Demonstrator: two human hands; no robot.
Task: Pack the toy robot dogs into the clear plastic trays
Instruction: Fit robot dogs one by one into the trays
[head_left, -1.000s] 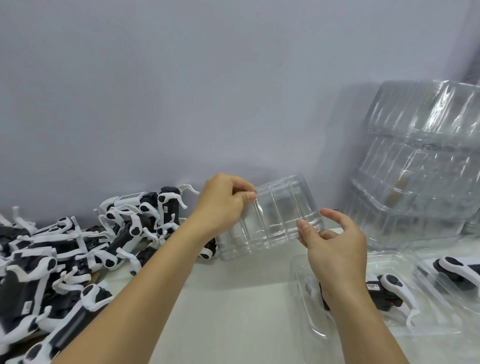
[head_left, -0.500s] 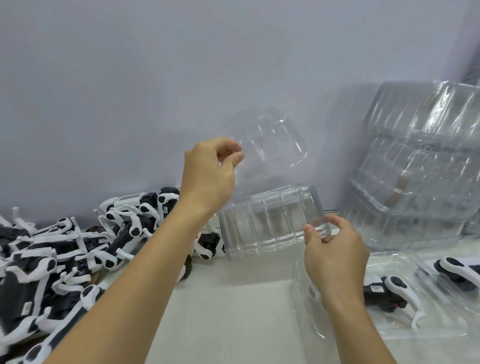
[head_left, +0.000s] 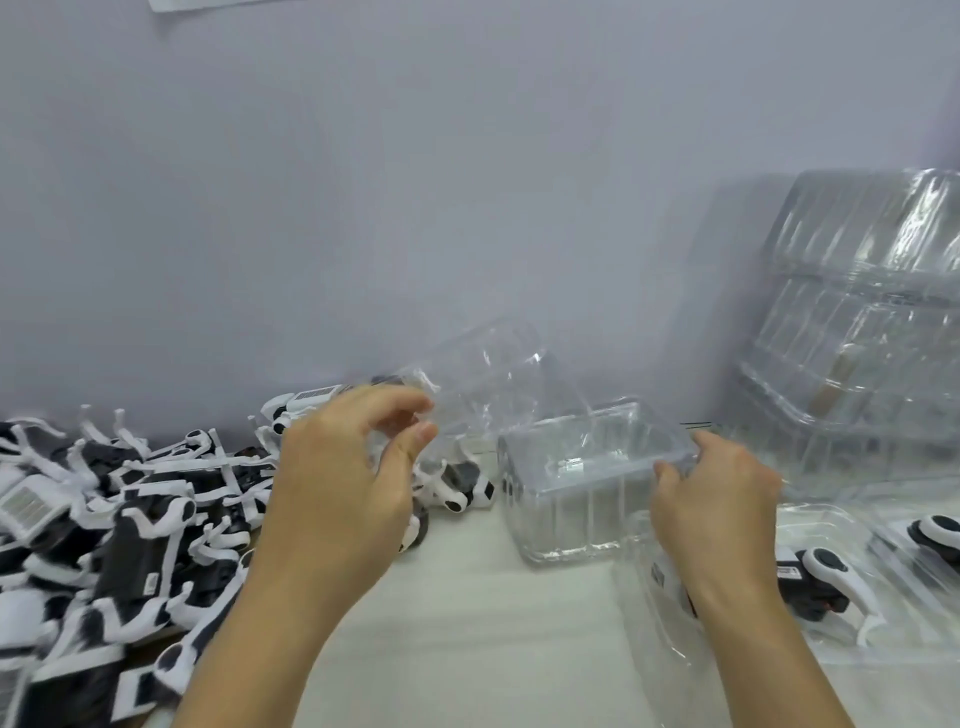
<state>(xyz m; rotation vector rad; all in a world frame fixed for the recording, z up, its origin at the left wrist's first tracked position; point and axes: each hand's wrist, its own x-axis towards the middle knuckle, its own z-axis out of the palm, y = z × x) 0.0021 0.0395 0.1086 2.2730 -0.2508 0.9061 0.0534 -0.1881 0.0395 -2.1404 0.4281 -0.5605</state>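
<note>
So we're splitting trays — left hand (head_left: 343, 483) pinches a blurry clear tray (head_left: 488, 384) by its edge, right hand (head_left: 711, 493) grips the tray stack (head_left: 576, 483) sitting on the bench (head_left: 467, 623). Toy dogs (head_left: 130, 525) are piled at left. Best to set the loose tray flat near that pile — gently, it's flimsy.

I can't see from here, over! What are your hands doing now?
Left hand pinching one loose clear tray. Right hand gripping tray stack. Toy dogs unpacked. Nothing blocking.
</note>
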